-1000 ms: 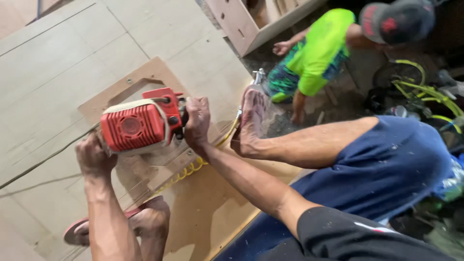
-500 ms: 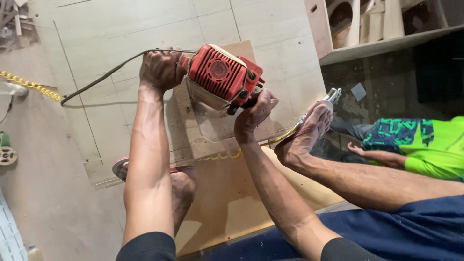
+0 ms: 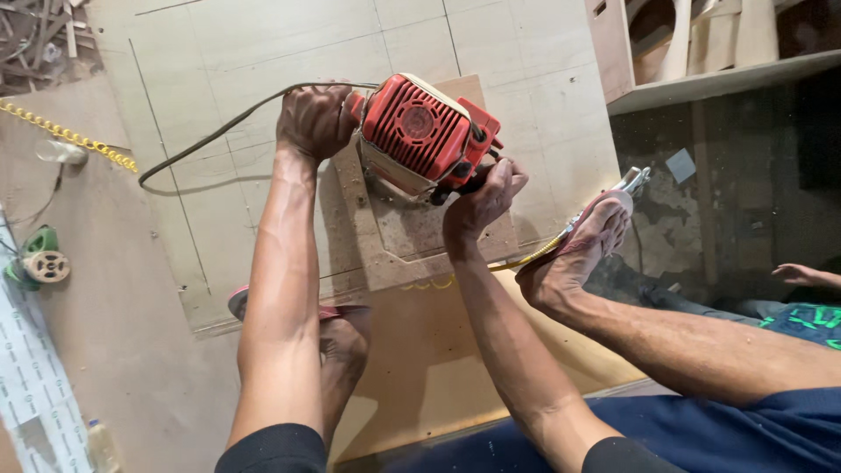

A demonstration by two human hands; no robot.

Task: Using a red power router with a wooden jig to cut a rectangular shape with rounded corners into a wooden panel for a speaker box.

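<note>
Risk, as judged: the cord (image 3: pixel 219 131) trails left across the plywood sheet (image 3: pixel 263 52) and could snag; both bare feet brace the work close by, so a slip of the tool could reach them. The red power tool (image 3: pixel 425 131) sits on a small board (image 3: pixel 420 219), mid-scene, housing ribbed and dusty. Left hand (image 3: pixel 317 121) grips its rear; right hand (image 3: pixel 482 203) clasps its near side.

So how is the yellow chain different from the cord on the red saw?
The yellow chain is bright and made of small links; the cord is dark, smooth and one piece. The chain lies far off at the left edge, apart from the hands; the cord runs right up to the left hand on the red saw. Both are long, thin and lie on the boards.
</note>
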